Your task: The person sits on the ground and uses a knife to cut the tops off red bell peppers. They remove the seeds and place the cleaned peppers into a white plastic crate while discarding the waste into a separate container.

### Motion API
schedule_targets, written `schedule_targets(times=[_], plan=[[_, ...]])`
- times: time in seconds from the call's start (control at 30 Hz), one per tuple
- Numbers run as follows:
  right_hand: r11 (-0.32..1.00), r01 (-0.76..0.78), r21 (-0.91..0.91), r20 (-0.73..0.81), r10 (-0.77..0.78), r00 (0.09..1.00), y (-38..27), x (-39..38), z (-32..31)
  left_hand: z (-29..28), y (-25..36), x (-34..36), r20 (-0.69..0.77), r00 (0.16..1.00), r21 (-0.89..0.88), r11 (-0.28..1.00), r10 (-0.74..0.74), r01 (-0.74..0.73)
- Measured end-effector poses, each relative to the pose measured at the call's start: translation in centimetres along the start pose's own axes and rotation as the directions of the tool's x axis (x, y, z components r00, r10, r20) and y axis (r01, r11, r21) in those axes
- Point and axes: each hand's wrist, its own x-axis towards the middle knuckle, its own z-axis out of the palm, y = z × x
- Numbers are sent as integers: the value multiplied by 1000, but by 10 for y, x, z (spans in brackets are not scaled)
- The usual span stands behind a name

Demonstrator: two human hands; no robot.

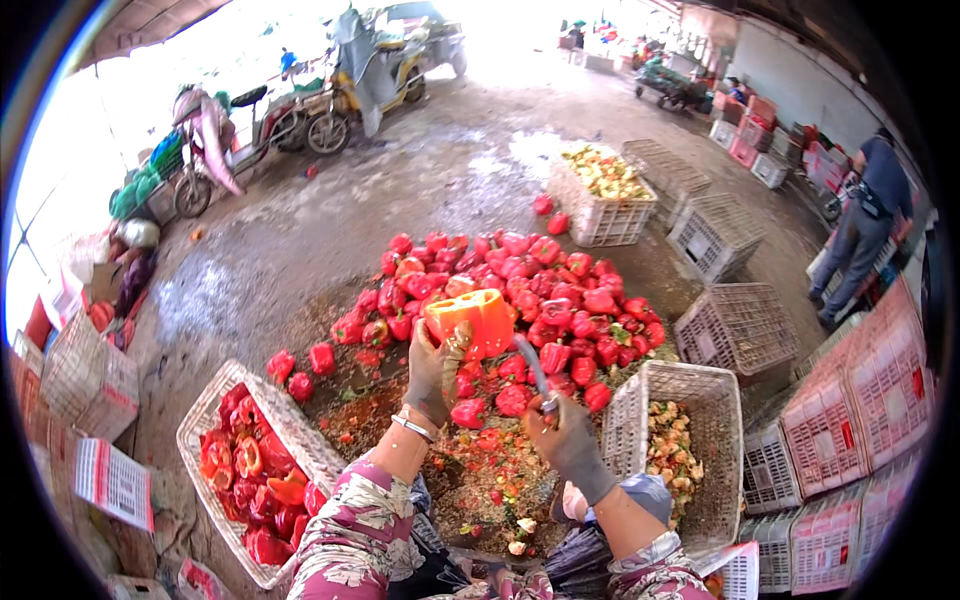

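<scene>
My left hand, in a dirty grey glove, is closed around a hollow orange-red bell pepper held up in front of me. A knife with a curved blade is in my gloved right hand, its tip close to the pepper's lower right side; I cannot tell whether it touches. Beyond both hands lies a large heap of whole red peppers on the ground. Left of me, a white crate holds opened red peppers. At my right, another crate contains pale pepper cores.
A crate full of cores stands beyond the heap. Upturned crates line the right, with stacked crates farther over. A person bends at the right wall. Scooters are parked at the far left. Scraps and seeds litter the ground.
</scene>
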Motion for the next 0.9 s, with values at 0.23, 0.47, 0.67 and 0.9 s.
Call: schedule_targets(times=[0.23,0.47,0.67,0.9], plan=[[970,7,242,41,-18,999,4,67,32,-26,-19,-12,58,993,233,969,-102,86],[963,15,271,81,-38,996,3,69,32,-22,1,-18,209,978,639,756,4,-140],[936,0,351,-5,2,1000,3,63,35,-11,10,-26,267,958,729,629,104,-271],[951,36,307,-102,-5,995,8,61,33,-14,5,-34,274,960,660,714,63,-235]])
